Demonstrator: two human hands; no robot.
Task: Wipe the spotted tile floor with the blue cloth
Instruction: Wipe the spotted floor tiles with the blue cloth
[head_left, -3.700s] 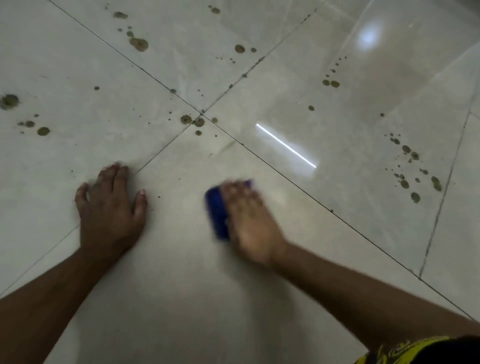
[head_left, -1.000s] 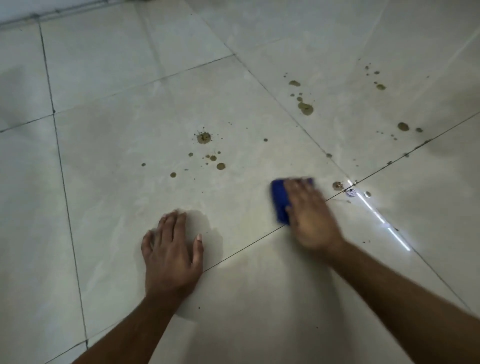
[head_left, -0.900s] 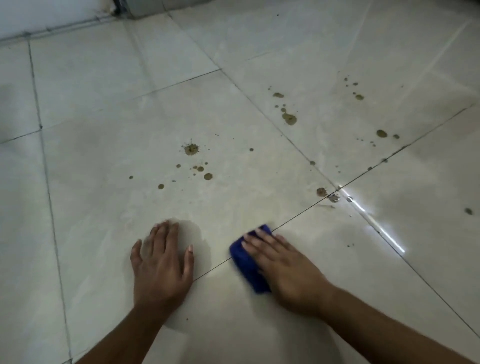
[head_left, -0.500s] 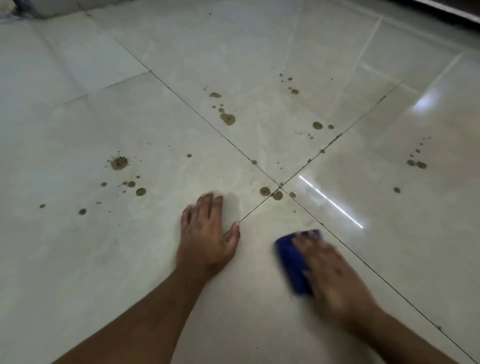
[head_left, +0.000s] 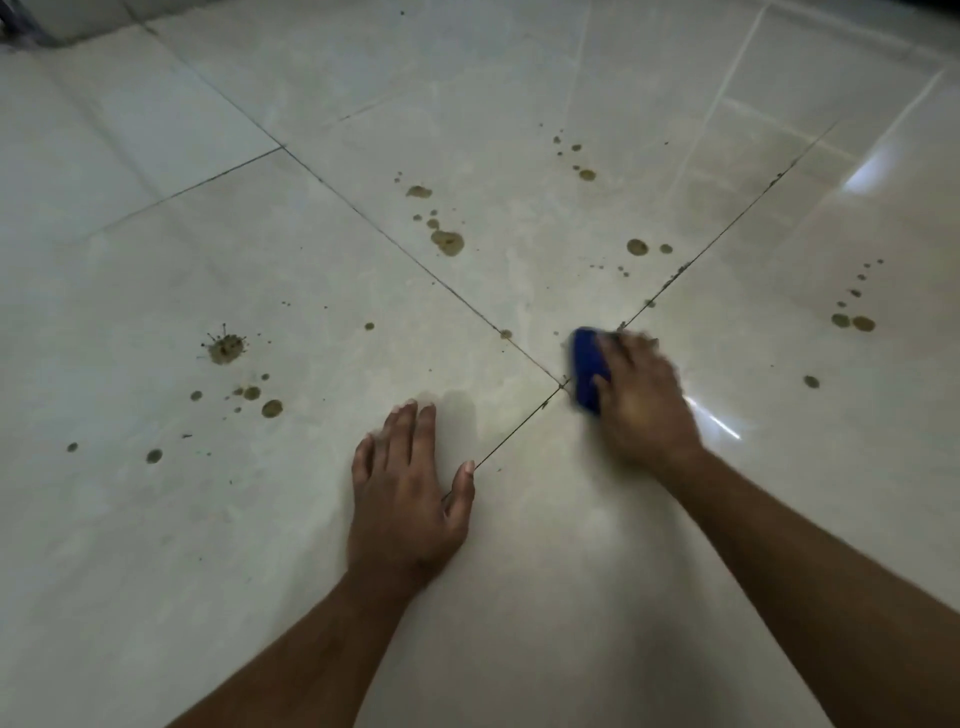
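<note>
The pale glossy tile floor (head_left: 291, 519) carries brown spots. My right hand (head_left: 644, 400) presses a folded blue cloth (head_left: 587, 370) flat onto the floor right at the crossing of four tile joints; only the cloth's left part shows past my fingers, and the hand is blurred. My left hand (head_left: 410, 493) lies flat on the tile, fingers spread, holding nothing. Spot clusters remain at the left (head_left: 226, 349), beyond the joint crossing (head_left: 448, 241), further back (head_left: 638, 247) and at the right (head_left: 862, 323).
A wall base with a dark object (head_left: 21, 26) sits at the far top left. Dark grout lines (head_left: 395, 241) cross the floor diagonally. A bright light reflection (head_left: 719, 423) lies just right of my right hand.
My right hand has slid the cloth forward onto the joint crossing, covering the spots seen there half a second ago. My left hand stays planted; the view has shifted slightly.
</note>
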